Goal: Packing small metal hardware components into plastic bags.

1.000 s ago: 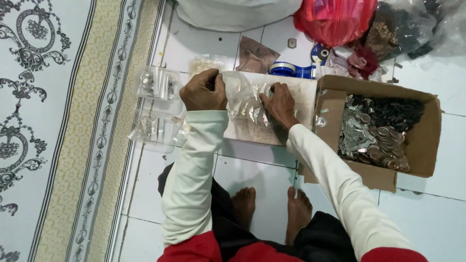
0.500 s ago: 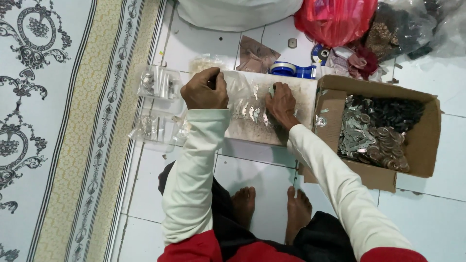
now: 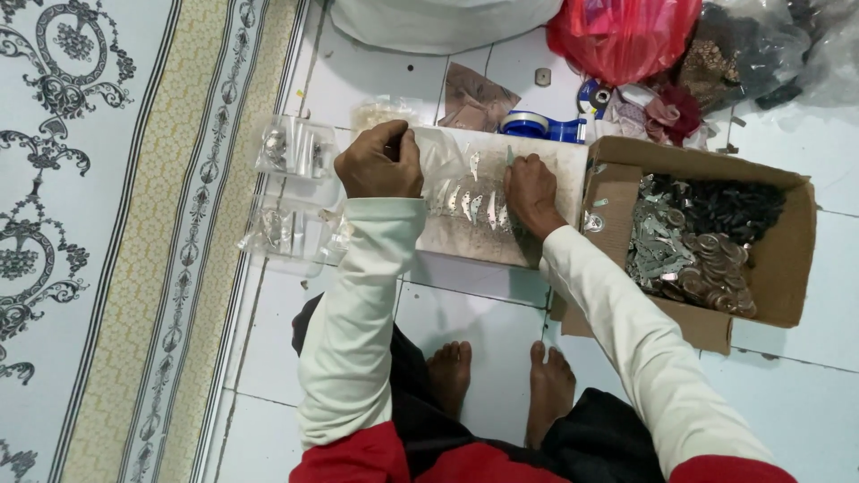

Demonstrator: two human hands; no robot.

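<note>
Both hands are working on one white board (image 3: 483, 241): left hand (image 3: 380, 163) is pinching clear plastic (image 3: 438, 165) in a closed grip, right hand (image 3: 530, 190) is pressing about five metal pieces (image 3: 470, 201); two clear bags (image 3: 291, 192) are lying left.

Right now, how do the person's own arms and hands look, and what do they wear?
Both arms wear long cream-white sleeves that reach the wrists, under red at the shoulders. The left hand and the right hand are bare: no gloves, and no ring or watch shows. The sleeve cloth is plain, without print, and creased along the forearms.
</note>
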